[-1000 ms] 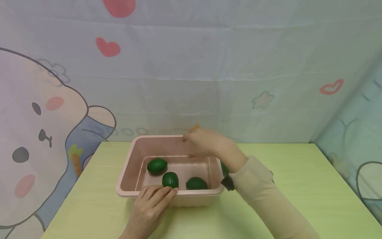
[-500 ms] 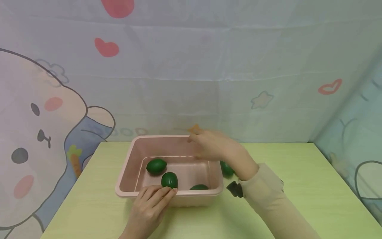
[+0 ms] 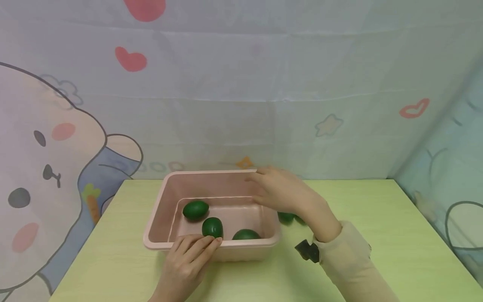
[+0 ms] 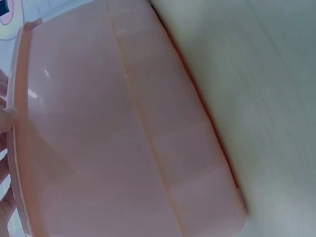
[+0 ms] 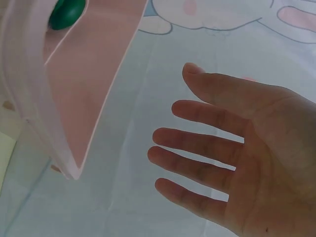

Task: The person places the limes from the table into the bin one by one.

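A pink plastic basin [image 3: 222, 251] stands on the table. Inside lie three glossy dark green oval fruits: one at the left [image 3: 196, 210], a second fruit [image 3: 212, 227] by the front wall, and a third fruit [image 3: 246, 235] partly behind the front rim. My left hand [image 3: 186, 262] grips the front rim, and its fingers [image 4: 6, 121] show at that rim in the left wrist view. Over the basin's right wall, my right hand [image 3: 279, 191] is spread and holds nothing; the right wrist view shows its separated fingers [image 5: 197, 146]. More green fruit [image 3: 285, 218] lies outside, under that hand and partly hidden.
The light yellow-green table [image 3: 362, 218] extends to both sides of the basin. A printed cloth [image 3: 226, 84] hangs behind it, and another cloth [image 3: 453, 176] hangs at the right. A black device [image 3: 307, 251] sits at the right wrist.
My right hand has drawn back rightward from above the basin to its right side. The front-right fruit rocked out of sight somewhat and back. The left hand has stayed on the rim.
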Demonstrator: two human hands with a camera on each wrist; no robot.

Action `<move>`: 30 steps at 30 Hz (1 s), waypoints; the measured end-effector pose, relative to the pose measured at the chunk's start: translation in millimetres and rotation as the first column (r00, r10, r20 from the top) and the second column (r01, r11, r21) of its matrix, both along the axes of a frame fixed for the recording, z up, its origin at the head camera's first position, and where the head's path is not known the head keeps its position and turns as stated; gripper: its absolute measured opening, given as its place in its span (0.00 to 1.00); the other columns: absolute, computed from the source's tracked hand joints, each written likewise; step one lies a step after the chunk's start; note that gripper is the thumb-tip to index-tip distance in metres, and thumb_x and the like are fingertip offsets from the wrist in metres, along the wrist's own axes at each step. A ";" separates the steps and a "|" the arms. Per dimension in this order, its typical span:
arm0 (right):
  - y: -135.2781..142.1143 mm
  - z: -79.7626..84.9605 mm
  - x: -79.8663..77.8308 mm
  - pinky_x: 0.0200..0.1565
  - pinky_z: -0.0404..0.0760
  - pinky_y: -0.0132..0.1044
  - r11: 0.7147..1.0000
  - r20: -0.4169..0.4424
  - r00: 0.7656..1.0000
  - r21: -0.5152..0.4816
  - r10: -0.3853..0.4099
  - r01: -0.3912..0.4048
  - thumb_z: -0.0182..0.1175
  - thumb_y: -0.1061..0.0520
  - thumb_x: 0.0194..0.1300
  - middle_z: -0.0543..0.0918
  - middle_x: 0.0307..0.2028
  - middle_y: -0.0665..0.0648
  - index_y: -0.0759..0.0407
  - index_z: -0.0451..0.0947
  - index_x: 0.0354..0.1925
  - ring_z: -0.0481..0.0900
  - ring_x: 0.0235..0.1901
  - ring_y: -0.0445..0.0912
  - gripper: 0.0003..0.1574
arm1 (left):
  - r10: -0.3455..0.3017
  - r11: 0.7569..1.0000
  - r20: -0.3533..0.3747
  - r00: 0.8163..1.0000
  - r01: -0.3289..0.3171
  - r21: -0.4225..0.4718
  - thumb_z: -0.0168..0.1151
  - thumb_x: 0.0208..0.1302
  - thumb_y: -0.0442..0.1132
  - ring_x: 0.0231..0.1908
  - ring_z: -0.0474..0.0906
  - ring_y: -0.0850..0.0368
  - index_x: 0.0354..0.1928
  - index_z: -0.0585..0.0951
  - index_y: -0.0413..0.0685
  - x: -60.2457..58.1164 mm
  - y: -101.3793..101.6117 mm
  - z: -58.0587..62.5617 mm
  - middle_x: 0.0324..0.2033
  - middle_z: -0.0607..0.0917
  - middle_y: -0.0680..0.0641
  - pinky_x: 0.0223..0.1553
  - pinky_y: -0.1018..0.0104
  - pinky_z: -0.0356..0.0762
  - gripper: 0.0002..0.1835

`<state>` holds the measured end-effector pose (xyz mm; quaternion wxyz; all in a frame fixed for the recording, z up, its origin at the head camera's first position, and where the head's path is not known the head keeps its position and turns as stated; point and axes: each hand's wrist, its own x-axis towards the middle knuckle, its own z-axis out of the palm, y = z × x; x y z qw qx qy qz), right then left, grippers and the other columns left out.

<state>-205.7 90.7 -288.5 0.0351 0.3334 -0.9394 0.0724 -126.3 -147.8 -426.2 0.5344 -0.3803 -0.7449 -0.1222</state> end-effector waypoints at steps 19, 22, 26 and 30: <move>25.0 -32.0 3.9 0.46 0.81 0.40 0.972 -0.277 0.960 -0.208 0.048 -0.108 0.62 0.51 0.65 0.85 0.44 0.49 0.50 0.80 0.52 0.82 0.43 0.45 0.17 | -0.018 1.000 -0.023 1.000 0.018 0.012 0.51 0.72 0.37 0.31 0.78 0.52 0.38 0.87 0.44 -2.2 -0.8 -2.6 0.30 0.86 0.49 0.35 0.64 0.74 0.14; 28.2 -36.4 5.0 0.48 0.81 0.40 0.967 -0.297 0.954 -0.229 0.039 -0.111 0.63 0.51 0.64 0.85 0.43 0.49 0.51 0.81 0.50 0.82 0.43 0.45 0.17 | -0.021 1.000 -0.029 0.999 0.021 0.011 0.51 0.72 0.37 0.31 0.78 0.52 0.38 0.87 0.44 -2.5 -1.0 -2.2 0.30 0.86 0.49 0.34 0.64 0.74 0.14; 33.3 -40.5 8.1 0.55 0.79 0.43 0.964 -0.277 0.961 -0.256 0.002 -0.076 0.64 0.50 0.63 0.85 0.47 0.51 0.52 0.81 0.51 0.81 0.50 0.47 0.18 | -0.019 1.000 -0.021 1.000 0.019 0.010 0.51 0.72 0.37 0.31 0.78 0.52 0.38 0.87 0.45 -2.2 -0.8 -2.1 0.30 0.86 0.49 0.35 0.64 0.74 0.14; 39.0 -45.4 12.7 0.57 0.78 0.45 0.960 -0.254 0.967 -0.276 -0.035 -0.038 0.64 0.49 0.63 0.85 0.48 0.51 0.52 0.81 0.51 0.80 0.52 0.48 0.19 | -0.016 1.000 -0.014 1.000 0.016 0.008 0.51 0.72 0.37 0.31 0.78 0.52 0.39 0.87 0.45 -1.7 -0.4 -2.5 0.30 0.86 0.49 0.35 0.64 0.74 0.14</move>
